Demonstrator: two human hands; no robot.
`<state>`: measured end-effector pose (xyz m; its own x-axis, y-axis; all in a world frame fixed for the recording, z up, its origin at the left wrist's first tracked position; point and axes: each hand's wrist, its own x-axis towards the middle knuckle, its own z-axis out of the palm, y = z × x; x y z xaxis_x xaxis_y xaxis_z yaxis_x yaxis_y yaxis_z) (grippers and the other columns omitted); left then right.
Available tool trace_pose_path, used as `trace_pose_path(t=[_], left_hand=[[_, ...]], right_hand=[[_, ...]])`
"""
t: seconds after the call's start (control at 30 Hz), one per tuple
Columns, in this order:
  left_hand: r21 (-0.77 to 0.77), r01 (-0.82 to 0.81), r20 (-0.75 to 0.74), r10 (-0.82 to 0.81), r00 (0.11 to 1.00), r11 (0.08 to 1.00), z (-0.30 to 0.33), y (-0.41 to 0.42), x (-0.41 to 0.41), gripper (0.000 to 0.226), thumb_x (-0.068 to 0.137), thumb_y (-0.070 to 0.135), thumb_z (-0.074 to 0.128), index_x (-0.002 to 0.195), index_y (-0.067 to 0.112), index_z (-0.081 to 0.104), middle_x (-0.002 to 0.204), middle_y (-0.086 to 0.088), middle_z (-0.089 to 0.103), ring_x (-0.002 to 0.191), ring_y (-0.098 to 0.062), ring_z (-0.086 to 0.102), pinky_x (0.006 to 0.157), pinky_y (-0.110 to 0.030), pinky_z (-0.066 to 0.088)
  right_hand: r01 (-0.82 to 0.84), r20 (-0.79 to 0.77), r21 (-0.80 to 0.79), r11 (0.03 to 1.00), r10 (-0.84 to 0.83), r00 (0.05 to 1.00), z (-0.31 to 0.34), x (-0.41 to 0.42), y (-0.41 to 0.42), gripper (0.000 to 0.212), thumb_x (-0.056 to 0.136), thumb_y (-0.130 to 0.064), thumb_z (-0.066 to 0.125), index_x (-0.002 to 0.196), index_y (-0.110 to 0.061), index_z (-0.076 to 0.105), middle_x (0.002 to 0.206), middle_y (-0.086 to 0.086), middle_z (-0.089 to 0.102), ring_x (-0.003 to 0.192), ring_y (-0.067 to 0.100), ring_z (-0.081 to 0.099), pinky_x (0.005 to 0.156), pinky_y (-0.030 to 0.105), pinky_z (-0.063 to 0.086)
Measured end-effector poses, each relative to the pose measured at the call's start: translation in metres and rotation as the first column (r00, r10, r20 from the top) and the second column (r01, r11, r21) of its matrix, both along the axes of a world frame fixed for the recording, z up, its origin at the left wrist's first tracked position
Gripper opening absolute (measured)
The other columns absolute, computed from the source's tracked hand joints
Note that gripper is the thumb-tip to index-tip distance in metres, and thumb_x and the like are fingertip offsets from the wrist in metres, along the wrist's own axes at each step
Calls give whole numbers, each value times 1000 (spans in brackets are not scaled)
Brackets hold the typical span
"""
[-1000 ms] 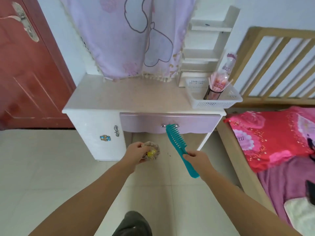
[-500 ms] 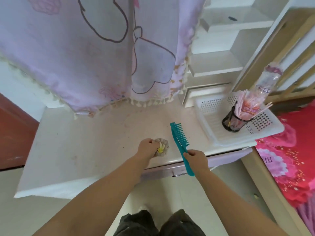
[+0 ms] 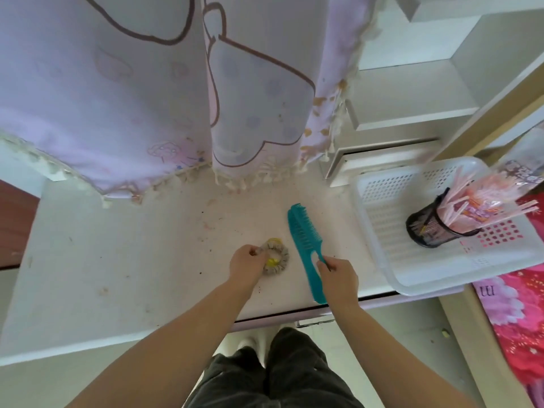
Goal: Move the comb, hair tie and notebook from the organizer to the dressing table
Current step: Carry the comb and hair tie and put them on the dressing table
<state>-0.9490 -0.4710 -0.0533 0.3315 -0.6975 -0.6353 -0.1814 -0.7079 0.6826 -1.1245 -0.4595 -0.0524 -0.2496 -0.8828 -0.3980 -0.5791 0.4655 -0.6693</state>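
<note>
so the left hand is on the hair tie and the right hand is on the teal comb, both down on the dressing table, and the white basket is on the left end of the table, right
Not quite. The white basket sits at the right end of the dressing table, not the left, as the head view shows. The rest holds: the left hand is on the hair tie and the right hand is on the teal comb, both down on the table.

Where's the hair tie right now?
In the head view the hair tie lies on the dressing table near its front edge, pinched by the left hand, just left of the teal comb.
</note>
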Motion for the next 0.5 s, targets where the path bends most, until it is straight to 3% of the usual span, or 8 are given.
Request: trace_pose_path(t=[0.07, 0.17, 0.2, 0.27, 0.37, 0.5], left_hand=[[-15, 54, 66, -53, 996, 998, -1, 4, 6, 24, 86, 24, 55, 106, 13, 59, 100, -5, 62, 90, -21, 57, 77, -33, 48], [-78, 250, 329, -212, 920, 965, -2, 8, 25, 41, 87, 29, 56, 124, 13, 51, 117, -9, 53, 102, -24, 52, 85, -33, 44], [-73, 338, 428, -276, 860, 938, -4, 10, 32, 42, 87, 28, 54, 126, 15, 47, 124, -10, 49, 111, -26, 48, 91, -36, 43], [-6, 524, 603, -415, 682, 852, -9, 18, 47, 44, 88, 25, 49, 131, 17, 41, 136, -8, 41, 124, -27, 38, 101, -40, 37], [94, 710, 732, -532, 426, 698, -22, 31, 65, 49, 90, 26, 43, 137, 19, 33, 146, -5, 33, 133, -25, 29, 110, -38, 26], [150, 782, 760, -576, 300, 605, -32, 34, 75, 51, 93, 31, 34, 142, 19, 24, 152, -5, 26, 137, -25, 24, 113, -39, 20]], right_hand=[[50, 19, -27, 998, -49, 999, -2, -13, -2, 28, 88, -12, 50, 62, -5, 56, 47, -2, 42, 44, 15, 35, 33, 13, 25], [67, -2, -50, 997, -67, 998, -7, -26, -7, 29, 90, -14, 49, 63, -2, 54, 58, 7, 46, 48, 16, 36, 39, 13, 25], [48, -22, -50, 998, -49, 999, -9, -27, -8, 26, 91, -15, 49, 67, -8, 56, 67, 10, 48, 50, 16, 39, 42, 15, 26], [20, -68, -35, 999, -22, 997, -11, -24, -7, 17, 92, -18, 48, 95, -17, 65, 85, 10, 53, 61, 17, 49, 47, 20, 36], [7, -151, -13, 1000, -9, 989, -11, -18, 0, 31, 93, -22, 48, 123, -22, 55, 104, 6, 51, 86, 24, 57, 65, 38, 55], [-16, -246, 22, 1000, 21, 969, -6, -12, 5, 42, 92, -27, 47, 134, -23, 46, 116, 7, 50, 98, 24, 50, 83, 46, 51]])
